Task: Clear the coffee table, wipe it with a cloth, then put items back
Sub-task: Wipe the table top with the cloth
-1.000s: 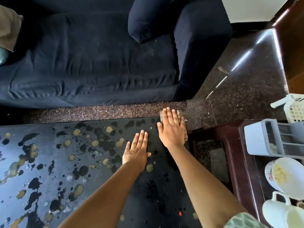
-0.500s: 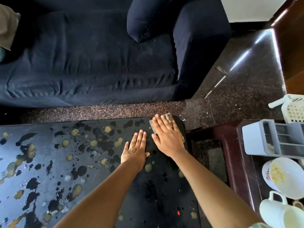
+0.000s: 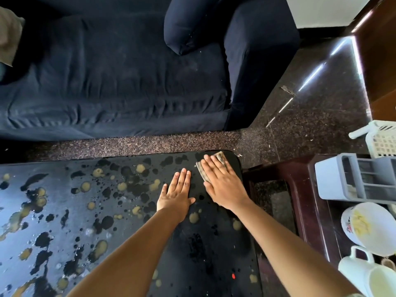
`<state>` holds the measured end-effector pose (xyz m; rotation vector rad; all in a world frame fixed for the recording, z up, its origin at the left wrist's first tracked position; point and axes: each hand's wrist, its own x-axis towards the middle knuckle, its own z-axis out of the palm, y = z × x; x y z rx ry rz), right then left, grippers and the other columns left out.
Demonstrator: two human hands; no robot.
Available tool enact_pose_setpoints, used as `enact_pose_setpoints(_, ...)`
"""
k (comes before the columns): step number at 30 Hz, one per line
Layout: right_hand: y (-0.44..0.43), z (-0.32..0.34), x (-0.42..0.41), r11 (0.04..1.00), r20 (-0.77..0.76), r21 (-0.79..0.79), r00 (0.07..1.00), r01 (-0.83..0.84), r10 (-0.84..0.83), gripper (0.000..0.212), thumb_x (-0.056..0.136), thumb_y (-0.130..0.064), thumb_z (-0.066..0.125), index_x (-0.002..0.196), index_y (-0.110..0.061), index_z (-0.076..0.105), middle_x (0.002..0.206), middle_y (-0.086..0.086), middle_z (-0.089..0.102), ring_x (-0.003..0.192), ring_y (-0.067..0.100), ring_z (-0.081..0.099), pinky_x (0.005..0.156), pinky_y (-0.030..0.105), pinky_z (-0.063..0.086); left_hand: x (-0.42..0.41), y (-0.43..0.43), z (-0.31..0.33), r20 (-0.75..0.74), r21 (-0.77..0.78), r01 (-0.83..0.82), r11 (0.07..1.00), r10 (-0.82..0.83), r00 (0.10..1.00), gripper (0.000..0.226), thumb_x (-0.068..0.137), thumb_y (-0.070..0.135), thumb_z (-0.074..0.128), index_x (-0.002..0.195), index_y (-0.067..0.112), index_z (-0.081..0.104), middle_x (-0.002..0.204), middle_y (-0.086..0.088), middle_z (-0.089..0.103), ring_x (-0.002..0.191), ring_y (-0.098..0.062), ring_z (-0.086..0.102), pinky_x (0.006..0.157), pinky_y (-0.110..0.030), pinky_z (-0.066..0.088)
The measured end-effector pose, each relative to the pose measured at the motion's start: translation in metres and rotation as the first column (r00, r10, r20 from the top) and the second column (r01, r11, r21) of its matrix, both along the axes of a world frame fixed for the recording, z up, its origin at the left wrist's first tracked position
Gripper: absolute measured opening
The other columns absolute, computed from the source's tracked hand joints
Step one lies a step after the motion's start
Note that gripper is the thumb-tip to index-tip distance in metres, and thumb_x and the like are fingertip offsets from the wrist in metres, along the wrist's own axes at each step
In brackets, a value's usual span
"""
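Currently the right hand [image 3: 222, 185] lies flat on the cloth [image 3: 202, 172], fingers straight, pressing it onto the table [image 3: 64, 211] at the far right corner. Left hand [image 3: 176, 194] is at its 9 o'clock, just beside it, flat on the tabletop, fingers straight, holding nothing. Mug [image 3: 364, 273], bowl [image 3: 368, 228] and caddy [image 3: 353, 179] sit on the side table [image 3: 300, 189] at 3 o'clock.
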<state>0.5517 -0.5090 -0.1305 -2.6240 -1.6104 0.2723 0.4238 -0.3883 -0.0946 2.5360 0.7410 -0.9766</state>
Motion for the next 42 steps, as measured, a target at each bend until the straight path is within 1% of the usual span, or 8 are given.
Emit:
enact_pose_setpoints(7,0.039,0.003,0.008,0.91,-0.049,-0.001,0.909,0.414,-0.413,0.066,0.093,-0.049,0.012,0.15,-0.019,0.02,0.158,0.002,0.017,0.146,0.022,0.014,0.115,0.048,0.012,0.0,0.001,-0.002,0.008,0.005,0.003,1.0,-0.003,1.0,0.073,0.102,0.041,0.028,0.136,0.024,-0.035,0.15,0.01,-0.037,0.141,-0.009,-0.027,0.118,-0.038,-0.004)
enact_pose_setpoints(12,0.001,0.0,-0.016,0.999,-0.055,0.04,0.998,0.031,-0.029,0.06,0.094,-0.046,0.032,0.149,-0.023,0.026,0.156,-0.003,0.025,0.144,0.017,0.021,0.113,0.049,0.028,-0.001,0.001,0.0,0.003,0.001,0.011,1.0,-0.011,1.0,0.074,0.102,0.041,0.027,0.139,0.023,-0.034,0.15,0.01,-0.038,0.141,-0.01,-0.027,0.119,-0.038,-0.004)
enact_pose_setpoints(20,0.046,0.007,0.008,0.9,-0.142,-0.012,0.89,0.436,-0.433,0.057,0.098,-0.045,0.03,0.15,-0.025,0.02,0.158,-0.004,0.016,0.147,0.021,0.007,0.115,0.051,0.011,0.0,0.002,-0.003,0.012,0.002,0.004,1.0,-0.004,1.0,0.072,0.103,0.041,0.026,0.131,0.025,-0.037,0.139,0.013,-0.044,0.141,-0.009,-0.028,0.118,-0.038,-0.004)
enact_pose_setpoints(27,-0.021,-0.003,-0.016,0.996,-0.062,0.044,0.995,0.075,-0.072,0.058,0.093,-0.046,0.033,0.148,-0.029,0.026,0.156,-0.009,0.025,0.144,0.014,0.019,0.111,0.049,0.029,-0.002,0.003,-0.004,0.011,0.0,0.004,1.0,-0.004,1.0,0.073,0.102,0.042,0.027,0.132,0.026,-0.037,0.15,0.011,-0.037,0.141,-0.009,-0.027,0.118,-0.039,-0.004)
enact_pose_setpoints(32,0.007,-0.003,-0.015,0.841,-0.069,0.042,0.841,0.54,-0.536,0.059,0.094,-0.048,0.027,0.147,-0.023,0.03,0.154,-0.002,0.03,0.142,0.022,0.027,0.109,0.053,0.027,-0.001,0.002,-0.006,0.021,0.002,0.001,1.0,-0.001,1.0,0.073,0.102,0.043,0.028,0.132,0.027,-0.037,0.15,0.011,-0.037,0.141,-0.009,-0.027,0.119,-0.04,-0.003)
enact_pose_setpoints(34,0.01,-0.001,-0.033,0.886,-0.071,0.073,0.888,0.459,-0.454,0.059,0.094,-0.047,0.029,0.147,-0.023,0.03,0.154,0.0,0.031,0.142,0.023,0.026,0.109,0.052,0.028,-0.002,0.003,-0.006,0.025,-0.005,-0.002,1.0,0.002,1.0,0.074,0.102,0.042,0.028,0.136,0.026,-0.035,0.15,0.011,-0.036,0.141,-0.009,-0.027,0.119,-0.04,-0.003)
enact_pose_setpoints(38,-0.051,-0.001,-0.043,0.997,-0.023,0.073,1.0,0.004,-0.002,0.057,0.093,-0.045,0.038,0.147,-0.028,0.03,0.155,-0.006,0.028,0.144,0.017,0.021,0.11,0.049,0.032,-0.003,0.003,-0.006,0.045,-0.018,-0.012,1.0,0.013,0.999,0.074,0.102,0.042,0.029,0.143,0.025,-0.03,0.151,0.011,-0.035,0.142,-0.009,-0.026,0.119,-0.04,-0.003)
enact_pose_setpoints(42,-0.046,-0.004,-0.033,0.901,-0.027,0.053,0.903,0.43,-0.43,0.057,0.093,-0.044,0.033,0.147,-0.026,0.032,0.154,-0.004,0.03,0.142,0.019,0.025,0.109,0.051,0.032,-0.003,0.002,-0.006,0.056,-0.014,-0.014,1.0,0.015,0.998,0.073,0.102,0.043,0.028,0.144,0.025,-0.029,0.151,0.011,-0.035,0.142,-0.009,-0.025,0.119,-0.04,-0.003)
